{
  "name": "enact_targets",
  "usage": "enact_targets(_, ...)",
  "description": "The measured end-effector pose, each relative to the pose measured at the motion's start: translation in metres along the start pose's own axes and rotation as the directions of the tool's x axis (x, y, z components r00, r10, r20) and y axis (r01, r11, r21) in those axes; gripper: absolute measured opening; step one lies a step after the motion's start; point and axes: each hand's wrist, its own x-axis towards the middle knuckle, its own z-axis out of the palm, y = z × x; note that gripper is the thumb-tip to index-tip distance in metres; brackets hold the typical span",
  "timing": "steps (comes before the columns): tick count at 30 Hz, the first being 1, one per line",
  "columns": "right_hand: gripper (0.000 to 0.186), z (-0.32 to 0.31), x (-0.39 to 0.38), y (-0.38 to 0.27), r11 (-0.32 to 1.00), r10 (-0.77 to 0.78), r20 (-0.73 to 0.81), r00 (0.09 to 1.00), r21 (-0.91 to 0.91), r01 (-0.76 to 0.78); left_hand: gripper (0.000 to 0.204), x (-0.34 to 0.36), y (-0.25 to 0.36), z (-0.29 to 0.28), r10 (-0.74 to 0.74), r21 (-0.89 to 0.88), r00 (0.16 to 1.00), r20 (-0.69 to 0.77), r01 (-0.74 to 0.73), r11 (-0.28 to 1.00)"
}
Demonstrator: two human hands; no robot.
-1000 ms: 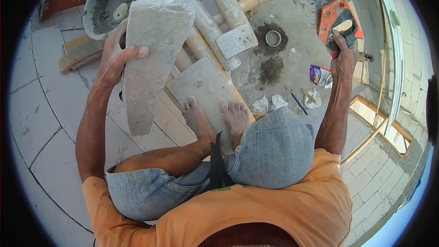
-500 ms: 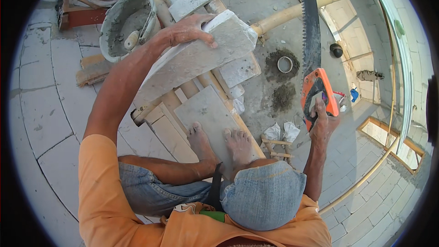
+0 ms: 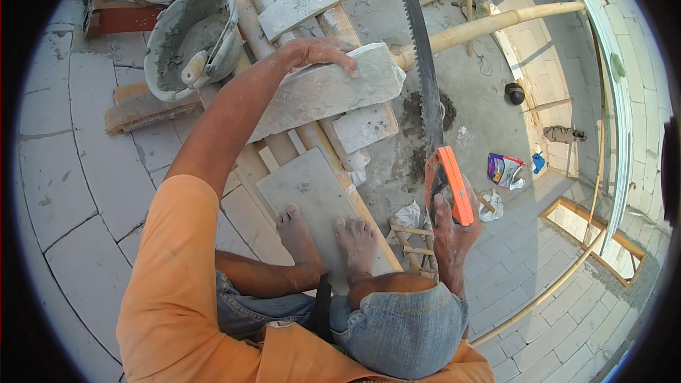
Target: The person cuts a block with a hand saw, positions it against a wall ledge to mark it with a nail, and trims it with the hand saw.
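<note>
My left hand (image 3: pixel 320 53) grips the upper edge of a long pale block (image 3: pixel 333 89), thumb over its near face. The block's right end is rough and chipped. In my right hand (image 3: pixel 454 237) is a hand saw (image 3: pixel 423 64), its orange and black handle wrapped by the fingers. The toothed blade points away from me, upright in view, just right of the block's end and apart from it. Beneath the block lie bamboo poles and a smaller pale block (image 3: pixel 365 128). Another pale block (image 3: pixel 303 6) rests beyond my left hand.
My bare feet stand on a grey slab (image 3: pixel 305 181) over the poles. A mortar bucket (image 3: pixel 191 42) with a wooden-handled tool stands at the left. One thick bamboo pole (image 3: pixel 496 23) runs off right. Far below are a floor, a dark round object (image 3: pixel 514 93) and a wood-framed opening (image 3: pixel 596 237).
The saw has swung left toward the block's end, its handle turning more edge-on. The block has shifted and tilted, with my left hand still on it and moved slightly right.
</note>
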Motion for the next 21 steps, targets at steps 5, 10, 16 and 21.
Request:
enact_targets(5, 0.047, 0.012, 0.005, 0.012, 0.998, -0.032, 0.022, 0.999, -0.062, 0.033, 0.08, 0.004, 0.0, -0.002, -0.008, 0.076, 1.0, 0.006, 0.008, 0.997)
enact_targets(10, 0.048, 0.012, 0.008, 0.011, 0.996, -0.021, 0.022, 1.0, -0.082, 0.023, 0.088, 0.003, 0.011, 0.007, 0.117, 0.296, 0.991, -0.062, -0.094, 0.951)
enact_targets(16, 0.05, 0.011, 0.012, 0.01, 0.997, -0.016, 0.053, 0.998, -0.075, 0.02, 0.097, -0.016, 0.014, 0.028, 0.154, 0.512, 0.965, -0.215, -0.023, 0.859)
enact_targets(21, 0.05, 0.016, 0.025, 0.008, 0.996, -0.057, 0.117, 0.992, -0.058, 0.064, 0.129, -0.031, 0.023, 0.08, 0.392, 0.74, 0.802, -0.452, 0.091, 0.667)
